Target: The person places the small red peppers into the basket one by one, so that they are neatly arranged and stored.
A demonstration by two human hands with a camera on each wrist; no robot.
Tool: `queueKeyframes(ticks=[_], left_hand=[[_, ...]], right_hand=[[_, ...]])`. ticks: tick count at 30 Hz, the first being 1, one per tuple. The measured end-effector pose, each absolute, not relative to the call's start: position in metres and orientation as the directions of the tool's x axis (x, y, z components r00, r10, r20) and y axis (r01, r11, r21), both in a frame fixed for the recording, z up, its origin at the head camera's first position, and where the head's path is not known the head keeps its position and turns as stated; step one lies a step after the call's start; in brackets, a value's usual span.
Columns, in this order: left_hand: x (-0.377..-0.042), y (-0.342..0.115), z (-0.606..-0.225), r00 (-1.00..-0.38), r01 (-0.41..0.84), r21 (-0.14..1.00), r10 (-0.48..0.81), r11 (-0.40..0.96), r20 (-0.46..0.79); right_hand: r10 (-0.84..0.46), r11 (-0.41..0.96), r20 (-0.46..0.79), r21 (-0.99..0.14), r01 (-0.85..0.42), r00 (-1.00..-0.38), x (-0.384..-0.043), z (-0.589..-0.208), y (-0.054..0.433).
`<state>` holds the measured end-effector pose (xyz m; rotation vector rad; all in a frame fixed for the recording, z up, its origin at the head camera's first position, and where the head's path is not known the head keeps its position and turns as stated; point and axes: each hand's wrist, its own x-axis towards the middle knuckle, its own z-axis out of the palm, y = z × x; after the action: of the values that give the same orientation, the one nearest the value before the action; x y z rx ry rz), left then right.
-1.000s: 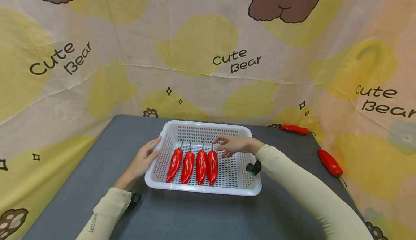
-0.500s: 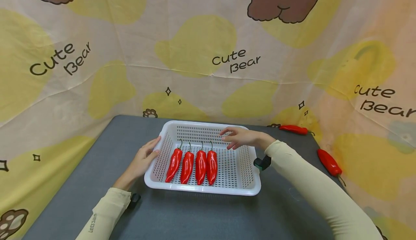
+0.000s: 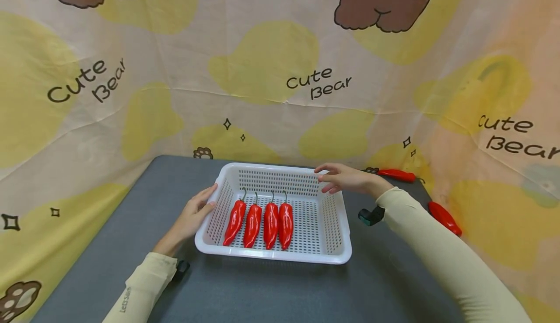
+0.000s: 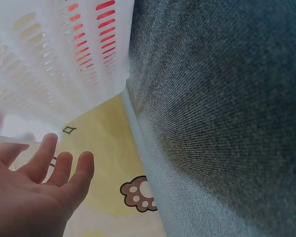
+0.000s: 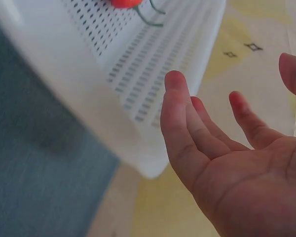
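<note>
A white plastic basket (image 3: 306,257) with slotted walls stands on the grey table. Several red chili peppers (image 3: 271,223) lie in a row inside it, green stems pointing to the far side. My left hand (image 3: 192,218) holds the basket's left rim; in the left wrist view its thumb is blurred at the rim and the fingers (image 4: 76,180) reach beneath it. Over the far right corner of the basket hovers my right hand (image 3: 345,177), holding nothing. In the right wrist view its fingers (image 5: 175,113) are spread and relaxed, apart from any pepper.
Two more red chili peppers lie along the table's right side, one at the back corner (image 3: 397,175) and one nearer (image 3: 444,218), its stem hidden by my right sleeve (image 3: 455,260). A patterned cloth (image 3: 262,70) hangs behind the table (image 3: 262,294).
My right hand has moved right and away from the rightmost pepper in the basket, out to the far right corner. My left hand, the basket and the peppers stay where they were.
</note>
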<state>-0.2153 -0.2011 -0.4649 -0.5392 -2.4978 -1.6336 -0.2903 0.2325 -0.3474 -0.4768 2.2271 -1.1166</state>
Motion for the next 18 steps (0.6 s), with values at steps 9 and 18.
queueKeyframes(ticks=[9, 18], left_hand=[[-0.211, -0.199, -0.462, -0.932, 0.347, 0.866, 0.232, 0.359, 0.278], [-0.211, -0.199, -0.462, -0.927, 0.366, 0.853, 0.23, 0.371, 0.298]], right_hand=[[-0.538, 0.553, -0.32, -0.833, -0.04, -0.78, -0.289, -0.349, 0.264], [-0.502, 0.537, -0.296, -0.843, -0.025, -0.813, -0.292, -0.352, 0.295]])
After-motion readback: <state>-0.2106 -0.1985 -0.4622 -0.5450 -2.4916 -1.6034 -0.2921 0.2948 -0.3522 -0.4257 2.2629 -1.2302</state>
